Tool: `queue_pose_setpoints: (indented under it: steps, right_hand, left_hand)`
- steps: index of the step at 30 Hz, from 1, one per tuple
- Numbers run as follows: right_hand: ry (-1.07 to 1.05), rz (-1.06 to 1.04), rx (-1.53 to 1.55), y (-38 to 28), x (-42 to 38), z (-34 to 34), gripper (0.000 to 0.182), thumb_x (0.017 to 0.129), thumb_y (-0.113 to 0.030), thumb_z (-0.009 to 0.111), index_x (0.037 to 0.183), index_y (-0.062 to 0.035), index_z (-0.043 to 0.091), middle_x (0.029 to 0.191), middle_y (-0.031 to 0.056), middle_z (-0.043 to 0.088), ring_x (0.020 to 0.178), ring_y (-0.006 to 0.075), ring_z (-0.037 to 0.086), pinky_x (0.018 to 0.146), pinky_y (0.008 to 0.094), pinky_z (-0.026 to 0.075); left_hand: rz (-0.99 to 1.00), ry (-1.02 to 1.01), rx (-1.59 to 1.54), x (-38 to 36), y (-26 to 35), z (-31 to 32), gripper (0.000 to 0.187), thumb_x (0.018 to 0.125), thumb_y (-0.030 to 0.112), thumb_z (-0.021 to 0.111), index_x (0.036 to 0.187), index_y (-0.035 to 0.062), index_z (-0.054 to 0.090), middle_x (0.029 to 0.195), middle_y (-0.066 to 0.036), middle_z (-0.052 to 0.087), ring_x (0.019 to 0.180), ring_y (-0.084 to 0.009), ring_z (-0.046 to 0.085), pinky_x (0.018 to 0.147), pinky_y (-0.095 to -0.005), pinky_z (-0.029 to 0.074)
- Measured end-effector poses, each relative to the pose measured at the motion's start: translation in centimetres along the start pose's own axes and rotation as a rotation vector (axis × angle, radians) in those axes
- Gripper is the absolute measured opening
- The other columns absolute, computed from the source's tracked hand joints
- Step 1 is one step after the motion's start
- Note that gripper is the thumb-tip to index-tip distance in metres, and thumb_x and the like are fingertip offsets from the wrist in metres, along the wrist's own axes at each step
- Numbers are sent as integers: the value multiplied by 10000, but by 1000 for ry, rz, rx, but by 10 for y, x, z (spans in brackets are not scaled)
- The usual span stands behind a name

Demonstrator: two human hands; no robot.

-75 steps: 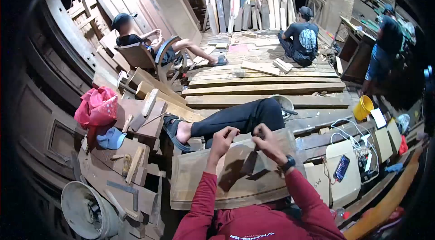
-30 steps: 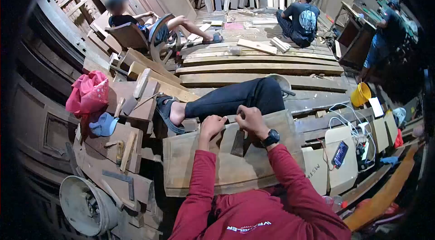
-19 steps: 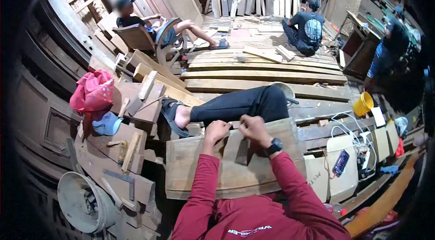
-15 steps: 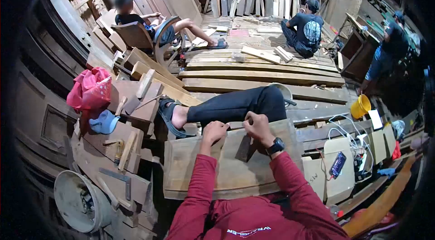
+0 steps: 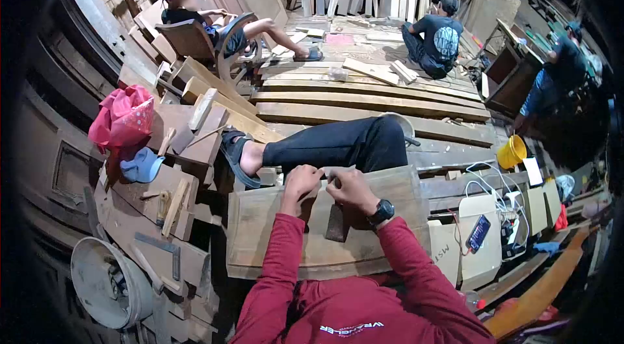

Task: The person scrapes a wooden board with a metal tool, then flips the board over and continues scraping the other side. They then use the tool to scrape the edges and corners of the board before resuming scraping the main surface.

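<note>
A wide wooden panel lies across my lap. Over its far edge my left hand is closed, its fingertips pressed together beside a thin brownish-grey strip. Close to it on the right, my right hand is also closed, thumb and finger pinched at the same strip; I cannot tell what it is. Below the right hand, a small dark flat piece rests against the panel's face. My bent leg in dark trousers extends beyond the panel.
To the left are a bench with a metal square, a blue cap, a pink bag and a bucket. A phone and cables lie right. Planks and several people, one person seated, are ahead.
Both hands have moved a little closer together, the right one shifting left, and the brownish-grey strip now shows between them. The dark piece sits lower left. The whole view has shifted slightly.
</note>
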State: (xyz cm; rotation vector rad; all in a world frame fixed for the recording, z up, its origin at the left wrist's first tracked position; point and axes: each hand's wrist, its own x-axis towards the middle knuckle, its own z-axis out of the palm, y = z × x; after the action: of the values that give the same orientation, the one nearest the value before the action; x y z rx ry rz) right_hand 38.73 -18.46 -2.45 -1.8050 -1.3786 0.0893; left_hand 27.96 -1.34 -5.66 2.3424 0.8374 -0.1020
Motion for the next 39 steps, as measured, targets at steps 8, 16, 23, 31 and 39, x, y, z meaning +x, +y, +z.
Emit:
queue_pose_setpoints:
  steps: [8,16,23,31,39]
  right_hand:
    - [52,182,34,0,8,-19,158,827,-192,684,852,-37,684,683,190,675,644,377,690,611,450,552]
    - [94,203,36,8,15,-16,129,820,-181,694,811,-52,694,664,142,684,617,310,709,581,408,551]
    - [-58,6,21,-4,0,-2,146,816,-204,688,820,-59,698,705,177,684,663,376,697,629,456,560]
    - [36,127,-23,3,2,-17,171,844,-244,690,854,-74,697,690,189,672,662,396,686,621,465,549]
    - [124,203,18,11,13,-18,149,830,-206,697,819,-57,697,679,160,683,620,346,696,601,437,559]
  left_hand:
    - [13,5,23,-2,1,-3,452,981,466,543,998,90,793,1022,-241,723,1031,-411,693,937,-495,533]
    - [-4,11,14,-7,2,-7,448,979,478,550,1028,104,791,1037,-214,734,1024,-405,696,939,-487,538]
    - [27,17,4,1,-5,2,454,992,487,536,1017,114,794,1019,-212,735,1006,-401,700,912,-491,543]
    - [25,37,21,-1,-2,3,460,981,480,529,981,100,788,1018,-217,726,1017,-419,686,906,-493,537]
    - [-5,24,31,-1,-1,-2,447,986,481,534,999,113,787,1046,-218,725,1041,-412,682,938,-492,527]
